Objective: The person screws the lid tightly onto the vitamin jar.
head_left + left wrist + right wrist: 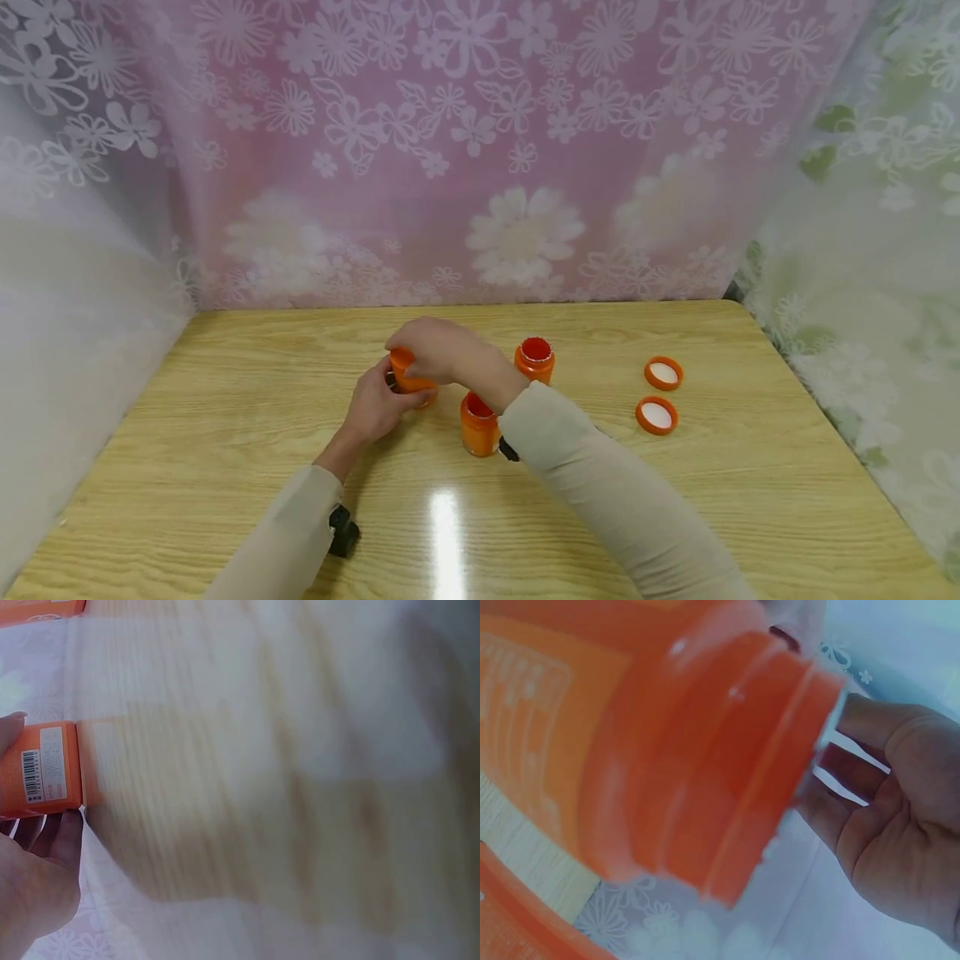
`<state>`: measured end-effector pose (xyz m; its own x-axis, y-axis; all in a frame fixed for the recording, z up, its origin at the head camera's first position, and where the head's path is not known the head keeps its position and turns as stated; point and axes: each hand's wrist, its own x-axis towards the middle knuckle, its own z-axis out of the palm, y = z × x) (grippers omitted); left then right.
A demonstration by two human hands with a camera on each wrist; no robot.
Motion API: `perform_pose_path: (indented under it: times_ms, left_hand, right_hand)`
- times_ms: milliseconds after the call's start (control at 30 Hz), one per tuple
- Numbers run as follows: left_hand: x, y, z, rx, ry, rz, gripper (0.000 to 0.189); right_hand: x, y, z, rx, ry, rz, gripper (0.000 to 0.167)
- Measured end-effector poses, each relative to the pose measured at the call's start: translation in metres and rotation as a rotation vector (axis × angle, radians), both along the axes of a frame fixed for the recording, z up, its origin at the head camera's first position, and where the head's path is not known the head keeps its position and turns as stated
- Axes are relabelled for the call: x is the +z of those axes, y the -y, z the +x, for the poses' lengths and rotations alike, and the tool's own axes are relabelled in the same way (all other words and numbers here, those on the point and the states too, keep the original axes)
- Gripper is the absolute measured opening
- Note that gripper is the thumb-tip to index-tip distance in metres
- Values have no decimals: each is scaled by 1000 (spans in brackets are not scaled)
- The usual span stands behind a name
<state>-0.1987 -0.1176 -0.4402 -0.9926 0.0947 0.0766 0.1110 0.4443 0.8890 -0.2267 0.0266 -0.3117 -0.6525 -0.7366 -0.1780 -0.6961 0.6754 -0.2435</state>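
Left of the table's middle, my left hand (377, 405) grips an orange jar (417, 386) low on its body and keeps it standing on the table. My right hand (442, 350) reaches across from the right, fingers curled over that jar's orange lid (402, 360). In the left wrist view a barcode label (41, 765) shows on the held jar, beside the fingers. Two uncapped orange jars, a front one (480, 427) and a back one (535, 362), stand close to the right forearm. The right wrist view has an open jar's threaded neck (727, 765) in the foreground, partly hiding the fingertips.
Two orange lids with white liners, a back one (663, 373) and a front one (657, 415), lie liner up on the right of the wooden table (225, 467). Flowered curtains (480, 167) hang behind and at both sides.
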Motion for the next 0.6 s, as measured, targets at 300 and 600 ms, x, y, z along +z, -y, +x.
perform_pose_path:
  times_ms: [300, 600]
  left_hand:
    - [3, 3, 0, -13, -2, -9, 55]
    - [1, 2, -1, -35, 19, -16, 56]
  right_hand:
    - [-2, 2, 1, -44, 12, -19, 43]
    - [-4, -9, -11, 27, 92, -40, 54]
